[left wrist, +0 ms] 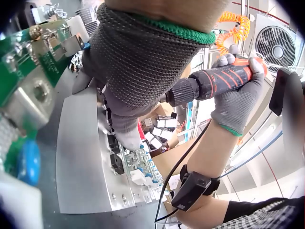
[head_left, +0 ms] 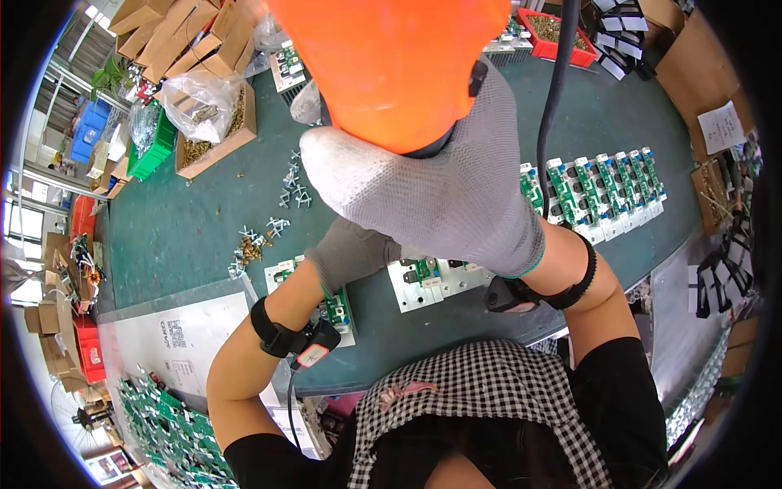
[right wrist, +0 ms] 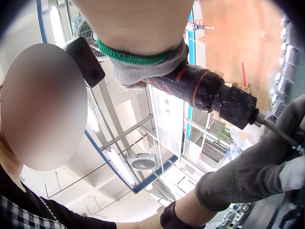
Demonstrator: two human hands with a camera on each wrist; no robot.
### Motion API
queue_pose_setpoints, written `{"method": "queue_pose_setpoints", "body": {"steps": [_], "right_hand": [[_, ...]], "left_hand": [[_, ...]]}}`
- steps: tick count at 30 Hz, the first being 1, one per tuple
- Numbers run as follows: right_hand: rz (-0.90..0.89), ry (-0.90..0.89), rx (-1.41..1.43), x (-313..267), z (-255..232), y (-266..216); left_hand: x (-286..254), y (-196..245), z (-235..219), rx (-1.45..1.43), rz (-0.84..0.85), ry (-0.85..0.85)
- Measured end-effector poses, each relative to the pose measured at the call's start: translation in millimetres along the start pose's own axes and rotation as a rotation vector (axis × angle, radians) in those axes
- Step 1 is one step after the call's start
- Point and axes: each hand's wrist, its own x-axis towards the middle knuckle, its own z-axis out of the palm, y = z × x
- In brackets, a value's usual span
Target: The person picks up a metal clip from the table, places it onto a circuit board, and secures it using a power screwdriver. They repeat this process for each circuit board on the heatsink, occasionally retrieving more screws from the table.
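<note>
My gloved right hand (head_left: 440,179) grips a power screwdriver (left wrist: 209,85), its orange end (head_left: 399,73) toward the head camera. In the right wrist view the driver's bit (right wrist: 279,131) points down toward the fingers of my gloved left hand (right wrist: 243,179). The left hand (head_left: 358,253) reaches low over green circuit boards on metal plates (head_left: 415,297), partly under the right hand in the head view. One pale left fingertip (left wrist: 128,139) lies close beside the boards in the left wrist view. I cannot tell whether the left fingers pinch anything; most are hidden.
Rows of circuit boards (head_left: 603,191) stand at the right. Loose screws (head_left: 293,183) lie scattered left of the hands. At the back are a cardboard tray (head_left: 216,151), a green bin (head_left: 155,147) and a red bin (head_left: 562,41). A black cable (head_left: 558,98) hangs nearby.
</note>
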Motion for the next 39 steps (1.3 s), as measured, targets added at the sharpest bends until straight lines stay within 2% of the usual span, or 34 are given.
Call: {"method": "queue_pose_setpoints", "body": {"steps": [2, 3, 6, 9, 10, 12, 14, 15, 17, 19, 21, 23, 24, 26, 28, 30, 31, 33, 35, 36, 38, 39], "right_hand": [[-0.105, -0.007, 0.014, -2, -4, 9], [-0.211, -0.019, -0.082, 0, -8, 6], [-0.318, -0.016, -0.174, 3, -9, 6], [-0.237, -0.013, -0.266, 4, -4, -4], [-0.174, -0.019, -0.239, 4, -3, -7], [-0.027, -0.030, -0.111, 3, -2, -10], [-0.047, -0.009, -0.004, 3, -1, -8], [-0.149, 0.020, 0.001, 4, 0, -3], [-0.148, 0.012, 0.015, 3, 0, -4], [-0.012, -0.061, 0.007, 1, -1, -11], [-0.015, -0.143, -0.053, 3, -3, -12], [0.000, -0.266, 0.075, 6, -10, -8], [0.055, -0.349, 0.249, 7, -14, -4], [0.168, -0.396, 0.403, 9, -17, 0], [0.272, -0.324, 0.352, 12, -18, -1], [0.385, -0.365, 0.661, 15, -25, 4], [0.442, -0.384, 0.816, 17, -30, 7], [0.472, -0.290, 0.935, 13, -28, 5], [0.357, -0.112, 0.862, 7, -25, 12], [0.166, 0.066, 0.612, 3, -17, 40], [-0.117, 0.044, 0.542, 5, -25, 64], [-0.161, 0.029, 0.554, 4, -29, 69]], "left_hand": [[-2, 0, -1, 0.111, 0.025, 0.010], [-2, 1, 0, 0.145, 0.023, 0.016], [-2, 1, 0, 0.202, -0.009, 0.013], [-3, 2, 3, 0.079, -0.185, -0.024], [-3, -5, 8, -0.022, -0.270, -0.055], [-5, 6, 4, -0.037, -0.323, 0.014], [-11, 27, -4, 0.147, -0.244, 0.202], [-13, 24, -1, 0.179, -0.233, 0.258], [-19, 17, 4, 0.242, -0.214, 0.372], [-21, 20, 8, 0.241, -0.267, 0.381], [-26, 23, 11, 0.243, -0.298, 0.374], [-28, 24, 8, 0.252, -0.304, 0.349], [-27, 28, 6, 0.205, -0.351, 0.321], [-21, 39, 0, 0.112, -0.448, 0.273], [-19, 38, 0, 0.124, -0.404, 0.270], [-17, 41, -6, 0.117, -0.487, 0.193], [-18, 41, -6, 0.133, -0.476, 0.191], [-18, 39, -3, 0.163, -0.448, 0.188], [-18, 38, 0, 0.143, -0.452, 0.216], [-18, 37, 1, 0.133, -0.454, 0.231], [-19, 39, 0, 0.120, -0.455, 0.227], [-18, 39, -1, 0.114, -0.457, 0.226]]}}
